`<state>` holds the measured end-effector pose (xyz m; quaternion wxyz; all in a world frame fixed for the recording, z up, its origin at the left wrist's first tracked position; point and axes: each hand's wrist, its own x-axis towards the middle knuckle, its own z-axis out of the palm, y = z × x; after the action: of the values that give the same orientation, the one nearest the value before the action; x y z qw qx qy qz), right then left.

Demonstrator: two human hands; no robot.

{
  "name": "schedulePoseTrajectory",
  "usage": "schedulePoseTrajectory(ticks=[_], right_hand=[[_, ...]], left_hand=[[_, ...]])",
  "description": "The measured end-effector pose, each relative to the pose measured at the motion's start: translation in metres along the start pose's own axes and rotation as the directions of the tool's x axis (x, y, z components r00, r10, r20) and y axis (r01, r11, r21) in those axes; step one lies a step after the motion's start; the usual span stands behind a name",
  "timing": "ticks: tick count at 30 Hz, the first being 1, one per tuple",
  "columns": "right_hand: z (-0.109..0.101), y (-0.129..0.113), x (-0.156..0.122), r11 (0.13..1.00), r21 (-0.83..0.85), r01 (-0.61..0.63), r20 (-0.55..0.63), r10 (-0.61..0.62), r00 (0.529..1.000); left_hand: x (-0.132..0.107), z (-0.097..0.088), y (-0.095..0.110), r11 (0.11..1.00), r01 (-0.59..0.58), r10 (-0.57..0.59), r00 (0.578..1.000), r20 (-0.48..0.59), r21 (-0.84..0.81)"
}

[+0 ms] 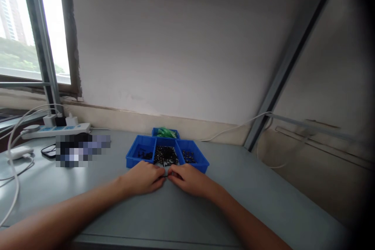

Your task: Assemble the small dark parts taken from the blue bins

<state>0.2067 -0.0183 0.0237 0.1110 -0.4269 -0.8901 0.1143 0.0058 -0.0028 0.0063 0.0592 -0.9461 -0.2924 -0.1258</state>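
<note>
My left hand (143, 177) and my right hand (190, 179) meet over the table just in front of the blue bins, thumbs and fingers pinched. A small thin dark piece (165, 176) shows between the fingertips of both hands; its kind is too small to make out. Right behind them lies a pile of small black screw-like parts (166, 156). On its left is a blue bin (131, 161) with some dark parts in it, and another blue bin (201, 160) on its right also holds small parts. My fingers hide the front of the pile.
Green plastic packaging (166, 132) fills a small blue bin at the back. At left are a white power strip (79, 128) with plugs, a white adapter (20, 152), loose cables and a blurred-out item (82, 150). A metal post (263, 117) rises at right, by the wall.
</note>
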Motion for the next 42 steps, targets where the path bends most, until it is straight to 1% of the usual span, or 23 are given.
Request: schedulePoseTrajectory(ticks=[6,22,28,36,42], right_hand=[[0.0032,0.0031,0.0005,0.999,-0.032,0.006,0.009,-0.006,1.000],[0.0084,0.0063,0.0003,0.997,-0.046,0.055,-0.005,-0.056,0.998],[0.0079,0.0052,0.0010,0.997,-0.062,0.044,0.010,-0.043,0.999],[0.0077,0.0051,0.0008,0.995,-0.079,0.061,0.001,-0.061,0.998],[0.0075,0.0047,0.0010,0.994,-0.092,0.058,0.008,-0.058,0.998]], left_hand=[[-0.0001,-0.0009,0.0009,1.000,-0.010,0.009,0.999,-0.035,-0.017],[-0.0004,-0.0016,0.0007,0.999,-0.042,0.041,0.998,-0.041,-0.027],[0.0000,-0.0009,0.0003,0.997,-0.053,0.051,0.998,-0.042,-0.048],[-0.0008,0.0017,-0.0011,0.997,-0.061,0.059,0.997,-0.044,-0.046],[-0.0001,-0.0004,-0.0004,0.994,-0.096,0.093,0.994,-0.058,-0.053]])
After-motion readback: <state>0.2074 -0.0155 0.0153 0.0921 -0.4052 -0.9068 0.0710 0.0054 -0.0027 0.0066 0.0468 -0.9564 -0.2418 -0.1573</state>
